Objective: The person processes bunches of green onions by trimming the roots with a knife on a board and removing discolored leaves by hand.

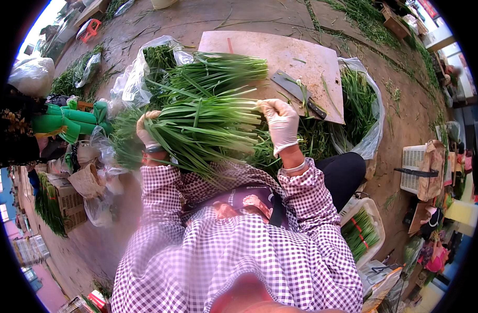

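My left hand (147, 129), in a pale glove, grips a loose bunch of long flat green leaves, likely garlic chives (207, 125), from underneath near the leafy end. The bunch's pale stem ends fan out to the right. There, my gloved right hand (281, 123) pinches the tip of a stem between thumb and fingers. Beyond the bunch, a second pile of chives (219, 74) lies partly on a pale board (258, 43). A cleaver (295, 90) with a dark handle rests on that board, with bits of leaf over it.
Loose leaf scraps lie under my right hand. Plastic bags of greens (360, 105) flank the board. At lower right stands a white crate (374, 223) with a red-banded bunch. On the left are a person's green sleeve (74, 119) and a basket (72, 203).
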`<state>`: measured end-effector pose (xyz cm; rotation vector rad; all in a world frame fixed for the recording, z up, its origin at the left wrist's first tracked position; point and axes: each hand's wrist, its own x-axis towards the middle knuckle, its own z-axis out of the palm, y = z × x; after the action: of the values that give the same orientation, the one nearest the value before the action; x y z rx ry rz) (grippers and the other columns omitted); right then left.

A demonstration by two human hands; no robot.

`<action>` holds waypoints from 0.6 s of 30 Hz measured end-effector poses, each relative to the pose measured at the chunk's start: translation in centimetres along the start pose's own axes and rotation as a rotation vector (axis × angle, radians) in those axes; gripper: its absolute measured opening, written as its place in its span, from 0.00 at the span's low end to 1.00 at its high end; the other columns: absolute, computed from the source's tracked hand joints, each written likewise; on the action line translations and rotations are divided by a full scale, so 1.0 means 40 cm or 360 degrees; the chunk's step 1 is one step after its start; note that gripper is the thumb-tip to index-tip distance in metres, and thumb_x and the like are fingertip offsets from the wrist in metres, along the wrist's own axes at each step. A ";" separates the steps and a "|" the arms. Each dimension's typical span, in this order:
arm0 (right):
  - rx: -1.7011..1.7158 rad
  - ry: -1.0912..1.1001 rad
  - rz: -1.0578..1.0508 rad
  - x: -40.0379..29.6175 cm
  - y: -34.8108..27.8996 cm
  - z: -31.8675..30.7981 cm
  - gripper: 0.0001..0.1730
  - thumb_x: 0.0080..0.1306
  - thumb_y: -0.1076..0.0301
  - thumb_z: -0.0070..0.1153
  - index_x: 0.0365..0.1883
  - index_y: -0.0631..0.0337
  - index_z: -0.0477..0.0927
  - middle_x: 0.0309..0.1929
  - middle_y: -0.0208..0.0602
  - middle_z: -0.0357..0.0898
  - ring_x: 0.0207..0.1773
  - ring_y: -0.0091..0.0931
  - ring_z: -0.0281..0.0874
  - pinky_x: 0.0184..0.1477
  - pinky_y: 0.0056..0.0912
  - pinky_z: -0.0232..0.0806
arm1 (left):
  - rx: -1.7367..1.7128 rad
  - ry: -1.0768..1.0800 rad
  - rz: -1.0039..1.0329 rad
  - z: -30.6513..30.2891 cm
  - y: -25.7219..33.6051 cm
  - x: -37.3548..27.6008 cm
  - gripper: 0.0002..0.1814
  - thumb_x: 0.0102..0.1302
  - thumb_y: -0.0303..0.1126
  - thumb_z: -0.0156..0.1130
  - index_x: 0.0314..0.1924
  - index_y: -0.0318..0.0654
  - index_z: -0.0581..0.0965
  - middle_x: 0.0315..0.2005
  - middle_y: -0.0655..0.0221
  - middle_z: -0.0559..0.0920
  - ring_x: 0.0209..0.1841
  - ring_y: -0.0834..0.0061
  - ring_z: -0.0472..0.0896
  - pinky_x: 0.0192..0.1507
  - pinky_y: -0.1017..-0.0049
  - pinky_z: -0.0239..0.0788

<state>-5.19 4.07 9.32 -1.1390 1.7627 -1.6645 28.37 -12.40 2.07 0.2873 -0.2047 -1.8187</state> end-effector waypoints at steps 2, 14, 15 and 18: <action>0.0119 0.0093 0.0139 0.008 0.026 -0.033 0.06 0.62 0.71 0.63 0.33 0.65 0.83 0.29 0.31 0.83 0.32 0.18 0.77 0.36 0.22 0.70 | -0.0027 0.0037 -0.0003 0.004 0.006 -0.004 0.06 0.59 0.29 0.56 0.28 0.35 0.72 0.27 0.68 0.73 0.33 0.73 0.72 0.45 0.73 0.65; -0.0038 -0.0520 0.0161 -0.069 0.058 -0.041 0.14 0.54 0.70 0.68 0.38 0.64 0.83 0.37 0.34 0.79 0.41 0.23 0.77 0.47 0.24 0.69 | 0.0320 -0.0016 0.0055 -0.028 0.022 -0.005 0.12 0.64 0.34 0.52 0.33 0.32 0.77 0.31 0.60 0.82 0.35 0.69 0.79 0.47 0.70 0.71; -0.0202 -0.0526 0.0146 -0.068 0.064 -0.027 0.14 0.52 0.69 0.70 0.37 0.64 0.83 0.36 0.35 0.79 0.40 0.24 0.77 0.45 0.24 0.69 | 0.0227 -0.0071 -0.0014 -0.027 0.025 -0.003 0.11 0.63 0.33 0.53 0.31 0.32 0.77 0.31 0.61 0.82 0.36 0.69 0.79 0.48 0.70 0.70; -0.0083 -0.0290 0.0287 -0.073 0.072 -0.003 0.13 0.49 0.70 0.72 0.32 0.62 0.82 0.34 0.33 0.78 0.37 0.25 0.76 0.41 0.26 0.69 | 0.0219 -0.0067 -0.0043 -0.017 0.024 -0.005 0.09 0.62 0.32 0.55 0.30 0.33 0.77 0.30 0.62 0.81 0.37 0.69 0.78 0.50 0.70 0.68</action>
<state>-4.39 6.29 5.97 -1.0822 1.7452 -1.3730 29.52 -12.47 1.73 0.3499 -0.3582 -1.8417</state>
